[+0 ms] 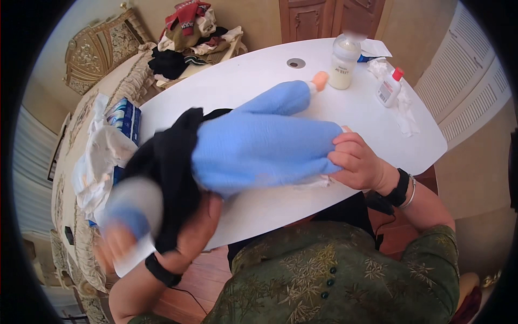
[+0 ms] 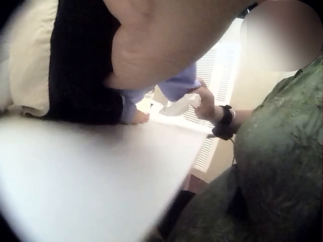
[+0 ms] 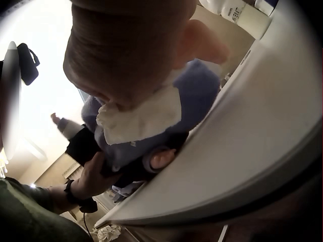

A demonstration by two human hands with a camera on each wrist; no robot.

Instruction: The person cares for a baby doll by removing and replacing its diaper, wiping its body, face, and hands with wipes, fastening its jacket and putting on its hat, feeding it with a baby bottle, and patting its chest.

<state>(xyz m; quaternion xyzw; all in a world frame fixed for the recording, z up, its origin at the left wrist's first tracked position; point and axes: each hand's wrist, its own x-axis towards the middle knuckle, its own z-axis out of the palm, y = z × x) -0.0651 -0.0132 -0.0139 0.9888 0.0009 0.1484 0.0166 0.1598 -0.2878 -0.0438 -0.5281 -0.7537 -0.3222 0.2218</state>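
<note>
A small baby-like figure in blue legwear (image 1: 264,148) and black cloth (image 1: 175,167) lies tilted over the white table, its head end at the left; whether it is a doll, I cannot tell. One small foot (image 1: 319,81) shows beyond the blue legwear. My left hand (image 1: 199,227) grips the black-clad upper part from the near side, its fingers mostly hidden; the right wrist view also shows this hand (image 3: 93,176) against the black cloth. With curled fingers, my right hand (image 1: 356,162) grips the end of the other blue leg. White tissue (image 3: 144,116) hangs just below the right hand.
On the table (image 1: 259,62), a milk bottle (image 1: 342,65), a red-capped bottle (image 1: 389,89) and crumpled tissues (image 1: 406,113) stand or lie at the far right. A blue tissue pack (image 1: 125,119) and white cloths (image 1: 102,156) are along the left edge. Clothes (image 1: 199,32) are piled behind.
</note>
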